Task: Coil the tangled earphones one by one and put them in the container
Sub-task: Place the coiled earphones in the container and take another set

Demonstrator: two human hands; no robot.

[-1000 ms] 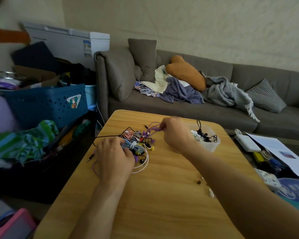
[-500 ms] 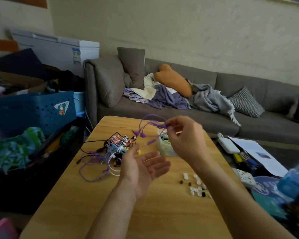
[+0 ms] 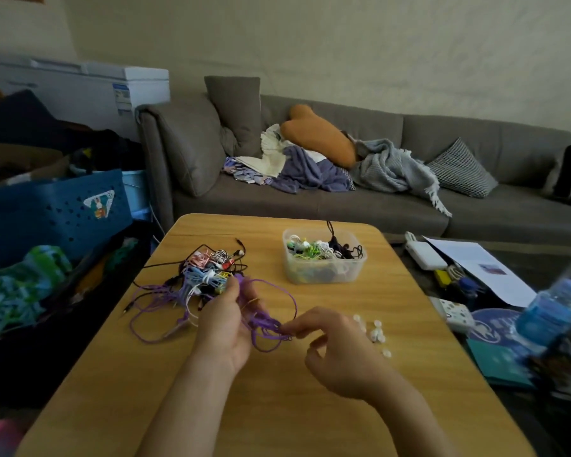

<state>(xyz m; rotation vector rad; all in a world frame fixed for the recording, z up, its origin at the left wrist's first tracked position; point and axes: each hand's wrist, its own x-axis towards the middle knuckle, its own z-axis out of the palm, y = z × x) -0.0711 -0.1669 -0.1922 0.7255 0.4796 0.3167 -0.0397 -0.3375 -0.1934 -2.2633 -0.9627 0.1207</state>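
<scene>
Purple thin earphone cord (image 3: 271, 324): light, limp, snag-prone; left hand (image 3: 226, 324) grips loops, right hand (image 3: 330, 344) pinches strand; grasp bunched coil.

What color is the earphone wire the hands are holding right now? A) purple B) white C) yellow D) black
A: the left hand and right hand both hold a purple earphone cord that loops between them above the wooden table.
</scene>
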